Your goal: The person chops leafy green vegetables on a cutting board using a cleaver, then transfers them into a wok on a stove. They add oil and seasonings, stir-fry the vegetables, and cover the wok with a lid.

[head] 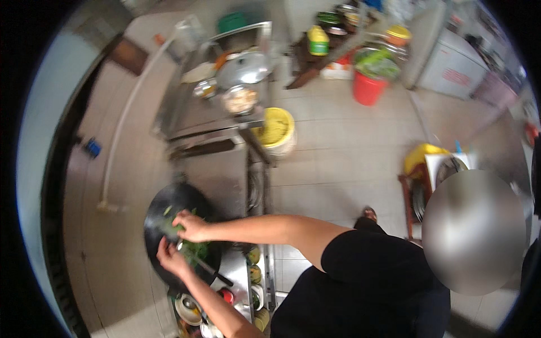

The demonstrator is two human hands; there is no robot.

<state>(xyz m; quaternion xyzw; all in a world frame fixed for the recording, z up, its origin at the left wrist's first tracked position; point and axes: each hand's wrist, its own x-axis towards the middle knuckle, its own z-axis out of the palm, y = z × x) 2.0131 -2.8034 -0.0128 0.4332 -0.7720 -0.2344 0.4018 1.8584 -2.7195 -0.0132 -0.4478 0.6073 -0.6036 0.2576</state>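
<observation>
Both hands are over a large black wok (158, 203) set in a steel cooking counter. My right hand (191, 226), the upper one here, holds a green piece, apparently leafy vegetable, between its fingers. Lower down, my left hand (171, 257) has bent, partly raised fingers; blur hides whether anything is between them. Chopped greens (198, 250) lie in the wok under and beside the hands. A metal utensil with a dark handle (207, 267) rests across the greens and the wok's rim, close to my left wrist.
Seasoning containers (188, 310) and a red container (226, 295) stand below the wok. Farther along are a bowl of pale food (240, 100), a large metal lid (245, 67) and a yellow-rimmed bucket (277, 126). A red bucket (368, 88) stands on the floor. A blurred patch covers the right side.
</observation>
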